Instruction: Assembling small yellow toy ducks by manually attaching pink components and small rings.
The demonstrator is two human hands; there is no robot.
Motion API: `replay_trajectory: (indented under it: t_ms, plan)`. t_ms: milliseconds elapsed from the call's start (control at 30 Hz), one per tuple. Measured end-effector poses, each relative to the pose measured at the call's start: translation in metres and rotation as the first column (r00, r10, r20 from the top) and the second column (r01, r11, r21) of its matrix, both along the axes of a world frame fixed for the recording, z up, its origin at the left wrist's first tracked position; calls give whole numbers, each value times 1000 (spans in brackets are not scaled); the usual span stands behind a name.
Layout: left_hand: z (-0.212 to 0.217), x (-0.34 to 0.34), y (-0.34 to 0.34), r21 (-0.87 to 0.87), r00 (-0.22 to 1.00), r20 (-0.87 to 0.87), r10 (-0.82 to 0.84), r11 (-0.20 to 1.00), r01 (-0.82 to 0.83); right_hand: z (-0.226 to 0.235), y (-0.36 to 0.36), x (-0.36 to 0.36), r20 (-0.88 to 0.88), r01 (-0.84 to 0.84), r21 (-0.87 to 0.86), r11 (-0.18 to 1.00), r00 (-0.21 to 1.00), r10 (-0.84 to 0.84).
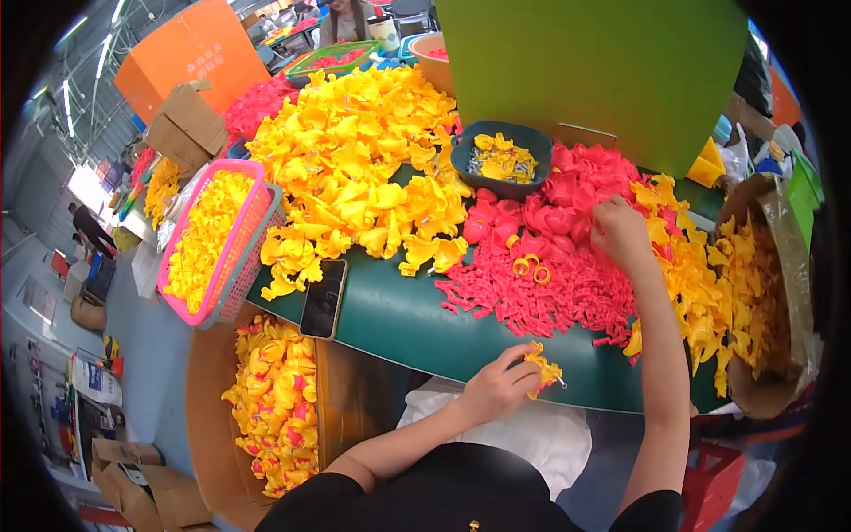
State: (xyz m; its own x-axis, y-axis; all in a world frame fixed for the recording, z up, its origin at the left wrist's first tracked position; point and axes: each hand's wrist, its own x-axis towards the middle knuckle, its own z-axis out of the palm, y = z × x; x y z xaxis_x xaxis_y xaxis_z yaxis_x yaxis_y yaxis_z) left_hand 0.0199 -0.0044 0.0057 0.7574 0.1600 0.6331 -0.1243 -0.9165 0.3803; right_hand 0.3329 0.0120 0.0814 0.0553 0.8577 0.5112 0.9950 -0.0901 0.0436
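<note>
Where hands work, an orange board (182,58) stands far left.

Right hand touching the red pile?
Touching. Head view: the right hand rests fingers-down in the red plastic parts on the green table, no gap visible.

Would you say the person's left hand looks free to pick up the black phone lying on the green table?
Probably not right away: the left hand is shut on a yellow plastic part at the table's near edge. The phone lies uncovered to its left, so the path looks clear once that part is set down.
</note>
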Motion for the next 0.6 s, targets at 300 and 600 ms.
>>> replay_trajectory:
  t_ms: [300,600]
  plan:
    - [-2,-1,-1,23,999,-48,2,1000,-1,16,-37,-10,-117,224,187,956,972,-205]
    - [27,1,1,152,989,-148,-20,988,43,-6,-146,-139,-996,198,91,976,43,84]
